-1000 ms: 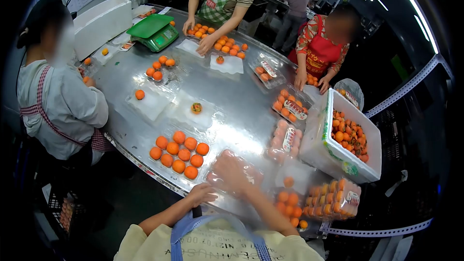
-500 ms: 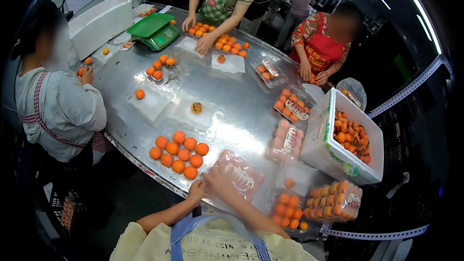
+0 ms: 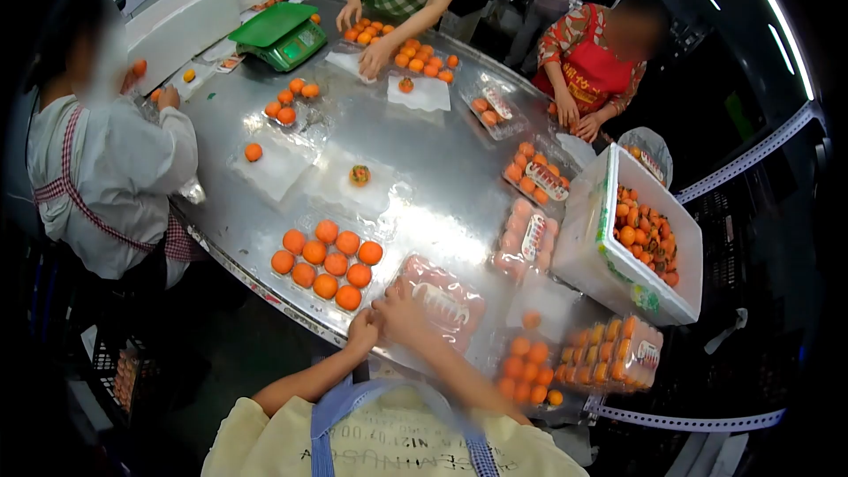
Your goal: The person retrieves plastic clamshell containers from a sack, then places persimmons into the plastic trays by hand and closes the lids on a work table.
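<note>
At the near edge of the metal table, my left hand (image 3: pixel 363 330) and my right hand (image 3: pixel 402 311) meet at the corner of a closed clear pack (image 3: pixel 442 302) of fruit with a white label. Fingers of both hands bend at that corner; whether they pinch the plastic is too small to tell. Just left of them lies an open clear tray holding several orange persimmons (image 3: pixel 336 263). To the right are another labelled pack (image 3: pixel 526 238), an open tray of fruit (image 3: pixel 525 371) and stacked full packs (image 3: pixel 609 353).
A white foam box (image 3: pixel 583 212) of persimmons stands at the right edge. A green scale (image 3: pixel 281 35) and another foam box (image 3: pixel 183 25) are at the back left. Three co-workers stand around the table, hands on fruit or trays. Single fruits lie on white sheets mid-table.
My right hand has moved left from over the labelled pack to its corner, beside my left hand. The co-worker at left has lifted a fruit.
</note>
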{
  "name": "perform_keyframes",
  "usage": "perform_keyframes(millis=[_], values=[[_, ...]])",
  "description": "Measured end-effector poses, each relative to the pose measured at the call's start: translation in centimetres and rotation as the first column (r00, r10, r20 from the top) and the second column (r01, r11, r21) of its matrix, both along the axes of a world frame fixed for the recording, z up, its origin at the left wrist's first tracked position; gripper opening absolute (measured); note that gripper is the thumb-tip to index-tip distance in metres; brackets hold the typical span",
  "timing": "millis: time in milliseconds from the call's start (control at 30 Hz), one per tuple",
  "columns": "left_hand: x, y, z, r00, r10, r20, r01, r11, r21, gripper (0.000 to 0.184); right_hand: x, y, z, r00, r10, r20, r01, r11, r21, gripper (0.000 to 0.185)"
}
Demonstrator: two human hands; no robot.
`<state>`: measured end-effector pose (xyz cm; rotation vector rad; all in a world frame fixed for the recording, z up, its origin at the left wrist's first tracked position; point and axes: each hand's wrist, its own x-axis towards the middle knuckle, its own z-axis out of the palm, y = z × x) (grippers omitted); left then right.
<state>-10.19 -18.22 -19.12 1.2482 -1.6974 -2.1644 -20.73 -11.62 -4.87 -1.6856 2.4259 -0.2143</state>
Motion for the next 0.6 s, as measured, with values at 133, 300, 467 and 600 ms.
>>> perform_keyframes(millis=[133,300,467,600], values=[[-0.2,0.1,5.9,1.0,-0.012,-0.007,0.013,0.986,0.168,0.03,0.0,0.2,0.6,1.0,0.02,0.018,-0.021,1.0,0.022,0.039],[-0.6,0.2,7.9,1.0,-0.025,0.018,0.021,0.979,0.203,0.015,0.1,0.2,0.2,0.998,0.047,-0.03,-0.048,0.998,-0.027,0.037],[-0.4,0.1,7.1,0.999,-0.024,0.025,0.019,0.985,0.171,0.007,0.5,0.2,1.1,0.998,0.06,-0.031,-0.065,0.984,-0.163,0.029],[-0.6,-0.1,7.8,0.998,-0.039,0.042,0.028,0.975,0.22,0.003,-1.9,0.3,5.3,0.973,-0.008,0.232,0.084,0.944,-0.319,0.031]])
